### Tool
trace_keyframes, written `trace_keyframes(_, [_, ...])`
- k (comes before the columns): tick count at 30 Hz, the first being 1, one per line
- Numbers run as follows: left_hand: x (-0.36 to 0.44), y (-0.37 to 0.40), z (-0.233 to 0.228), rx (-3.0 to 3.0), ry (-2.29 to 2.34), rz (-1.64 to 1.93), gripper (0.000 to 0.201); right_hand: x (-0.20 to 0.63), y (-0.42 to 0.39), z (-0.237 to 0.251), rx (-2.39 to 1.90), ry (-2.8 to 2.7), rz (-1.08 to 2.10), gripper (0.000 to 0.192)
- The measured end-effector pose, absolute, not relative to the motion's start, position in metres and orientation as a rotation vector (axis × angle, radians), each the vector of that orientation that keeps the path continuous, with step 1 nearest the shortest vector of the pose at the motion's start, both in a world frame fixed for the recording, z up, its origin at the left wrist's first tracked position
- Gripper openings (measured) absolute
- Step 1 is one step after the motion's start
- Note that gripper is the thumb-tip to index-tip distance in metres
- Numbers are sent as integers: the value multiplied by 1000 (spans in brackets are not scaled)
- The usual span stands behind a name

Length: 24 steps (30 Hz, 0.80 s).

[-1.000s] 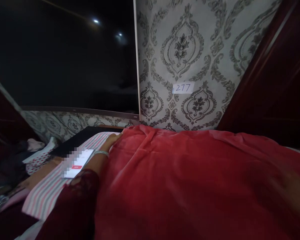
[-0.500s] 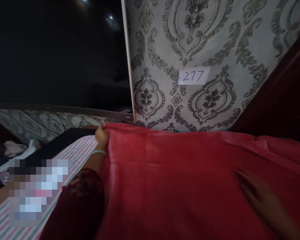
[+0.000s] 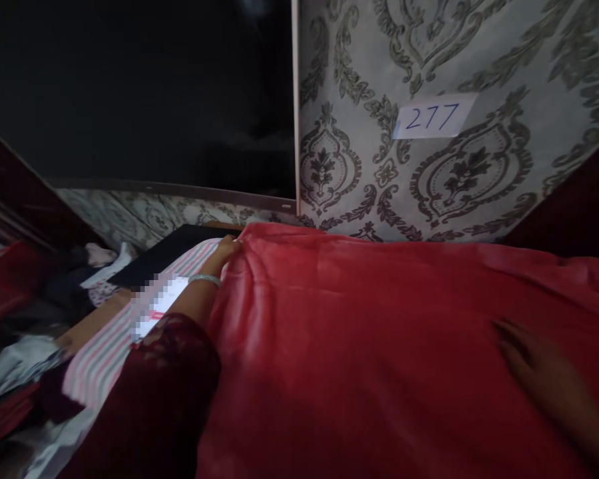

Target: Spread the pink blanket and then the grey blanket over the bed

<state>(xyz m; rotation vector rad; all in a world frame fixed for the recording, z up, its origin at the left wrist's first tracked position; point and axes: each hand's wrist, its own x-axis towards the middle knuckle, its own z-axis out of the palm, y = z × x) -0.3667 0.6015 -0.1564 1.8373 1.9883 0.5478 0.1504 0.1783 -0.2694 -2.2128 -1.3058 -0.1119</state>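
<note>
A red plush blanket point(image 3: 359, 332) is spread over a surface in front of me, mostly flat, with folds fanning from its far left corner. At that corner, my left hand point(image 3: 225, 251) is closed on the blanket's edge. My right hand point(image 3: 534, 362) rests on the blanket at the right, fingers stretched out and holding nothing; it is dim and partly blurred. Just left of the blanket lies a striped cloth point(image 3: 97, 366) in pink, grey and white. On it is a lit phone screen point(image 3: 167, 306), partly pixelated and partly covered by my left forearm.
A large dark television screen point(image 3: 144, 93) stands behind, beside patterned wallpaper point(image 3: 349, 60). A paper label point(image 3: 434, 118) reading 277 is on the wall. A black flat object point(image 3: 154, 249) lies beyond the striped cloth. Piled clothes point(image 3: 24, 359) are at lower left.
My view has shifted left and down. The left hand still holds the corner, where the blanket is now more bunched into folds. My right hand stays flat on the blanket.
</note>
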Motion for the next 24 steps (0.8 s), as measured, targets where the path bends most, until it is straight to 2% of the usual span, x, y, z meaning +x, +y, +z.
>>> trace_keyframes(3, [-390, 554, -157, 1814, 1925, 442, 38, 132, 170, -252, -2208, -1351, -88, 44])
trace_keyframes(7, [-423, 484, -161, 1852, 1876, 365, 37, 58, 132, -232, -2014, -1619, 10, 40])
trace_keyframes(10, [-444, 436, -167, 1904, 1899, 336, 32, -10, 93, -238, -1803, -1845, 153, 40])
trace_keyframes(13, [-460, 399, -175, 1967, 1963, 328, 23, -53, 66, -254, -1701, -2034, 179, 49])
trace_keyframes(15, [-468, 384, -176, 2002, 2024, 340, 20, -64, 62, -263, -1689, -2104, 140, 54])
trace_keyframes(20, [-482, 373, -162, 2018, 2145, 345, 23, -74, 70, -268, -1680, -2132, 51, 40])
trace_keyframes(24, [-489, 362, -152, 2077, 2070, 298, 24, -89, 66, -259, -1765, -2131, 73, 54])
